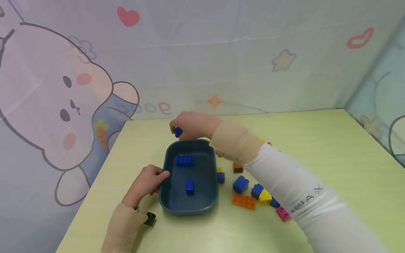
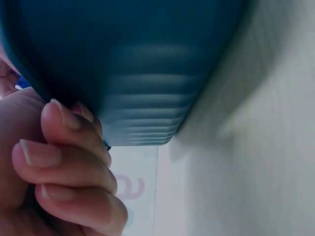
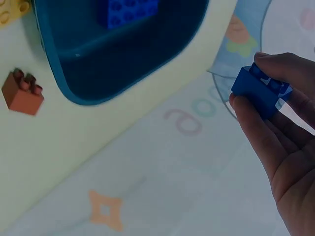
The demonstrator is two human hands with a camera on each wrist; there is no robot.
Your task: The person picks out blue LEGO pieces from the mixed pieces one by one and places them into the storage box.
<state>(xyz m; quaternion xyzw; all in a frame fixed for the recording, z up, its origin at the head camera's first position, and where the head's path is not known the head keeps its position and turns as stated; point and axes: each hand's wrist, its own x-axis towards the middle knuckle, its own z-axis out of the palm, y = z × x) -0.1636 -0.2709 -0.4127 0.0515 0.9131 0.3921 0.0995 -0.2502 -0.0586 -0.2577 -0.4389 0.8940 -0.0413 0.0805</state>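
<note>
A dark blue-grey plastic tray (image 1: 188,212) rests on the table, with a flat blue toy brick (image 1: 185,160) and a smaller blue brick (image 1: 190,187) inside. At its left side my left hand (image 1: 148,181) grips the rim, thumb on top; in the left wrist view the fingers (image 2: 74,164) curl beside the ribbed outer wall. Beyond the far rim, my right hand (image 1: 194,124) is raised and pinches a blue toy brick (image 3: 263,91) between thumb and fingers, its studs visible in the right wrist view.
Right of the tray lie several loose bricks, among them an orange brick (image 1: 244,201), a blue brick (image 1: 240,184), a brown brick (image 1: 238,168), a yellow brick (image 1: 264,197) and a pink brick (image 1: 283,214). My right sleeve (image 1: 300,189) covers part of this area. A printed curtain (image 1: 240,80) hangs behind the table.
</note>
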